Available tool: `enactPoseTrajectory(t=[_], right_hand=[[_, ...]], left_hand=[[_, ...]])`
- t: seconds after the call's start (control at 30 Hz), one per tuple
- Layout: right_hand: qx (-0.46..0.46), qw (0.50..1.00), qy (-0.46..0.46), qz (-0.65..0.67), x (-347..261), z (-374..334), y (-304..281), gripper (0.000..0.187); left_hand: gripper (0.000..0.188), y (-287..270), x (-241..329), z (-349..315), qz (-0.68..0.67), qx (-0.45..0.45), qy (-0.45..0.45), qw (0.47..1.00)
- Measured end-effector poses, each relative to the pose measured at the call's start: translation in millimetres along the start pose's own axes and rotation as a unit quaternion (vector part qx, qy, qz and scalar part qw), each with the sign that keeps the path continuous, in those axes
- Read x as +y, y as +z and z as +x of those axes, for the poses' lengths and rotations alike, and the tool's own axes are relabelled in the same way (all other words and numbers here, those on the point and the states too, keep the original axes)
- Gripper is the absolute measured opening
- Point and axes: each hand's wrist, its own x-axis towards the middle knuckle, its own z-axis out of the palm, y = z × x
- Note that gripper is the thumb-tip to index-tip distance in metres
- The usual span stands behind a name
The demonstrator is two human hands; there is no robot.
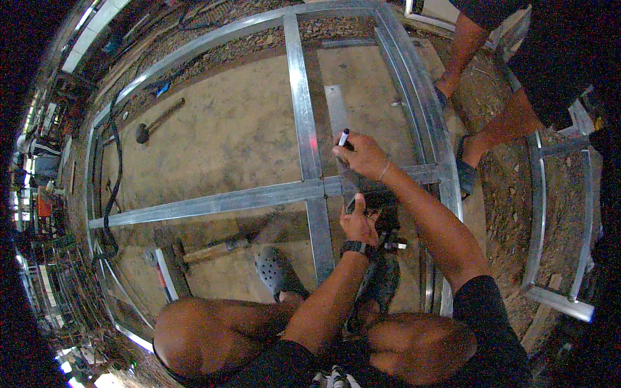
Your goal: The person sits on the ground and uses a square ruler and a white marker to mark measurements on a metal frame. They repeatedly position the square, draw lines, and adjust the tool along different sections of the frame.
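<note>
My right hand (364, 156), a thin bracelet at its wrist, pinches a white marker (343, 136) with a dark end pointing up. Below it, my left hand (359, 225), with a dark watch on the wrist, is closed on the lower end of a flat metal straightedge (336, 108). The straightedge runs away from me past my right hand, across a crossbar of the silver metal frame (252, 199). My right hand partly covers its middle. Whether it has a handle under my left fingers is hidden. A small red light spot falls on the upright bar nearby.
A mallet (158, 121) and a hammer (217, 249) lie inside the frame, over tan boards (213, 110). A black cable (119, 161) drapes over its left side. At the right are another person's legs (498, 126) and a second metal frame (535, 213). My grey clog (277, 271) rests among the bars.
</note>
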Motion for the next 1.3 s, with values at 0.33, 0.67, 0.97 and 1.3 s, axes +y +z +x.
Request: enactPoseTrajectory(t=[0.33, 0.67, 0.97, 1.3], right_hand=[[0.087, 0.974, 0.088, 0.192, 22.9, -47.0, -1.1, 0.029], [0.188, 0.944, 0.115, 0.245, 49.8, -80.2, 1.9, 0.022], [0.185, 0.943, 0.123, 0.246, 35.6, -83.7, -2.4, 0.026], [0.158, 0.949, 0.133, 0.240, 34.1, -83.1, 2.3, 0.025]], left_hand=[[0.047, 8.9, 5.8, -15.2, 0.007, 0.017, 0.014, 1.000], [0.045, -22.5, -24.3, 27.6, 0.160, -0.074, 0.102, 0.979], [0.048, 6.4, -7.4, -5.2, 0.061, -0.002, 0.043, 0.997], [0.046, 22.1, 14.5, -32.2, 0.074, 0.016, 0.042, 0.996]])
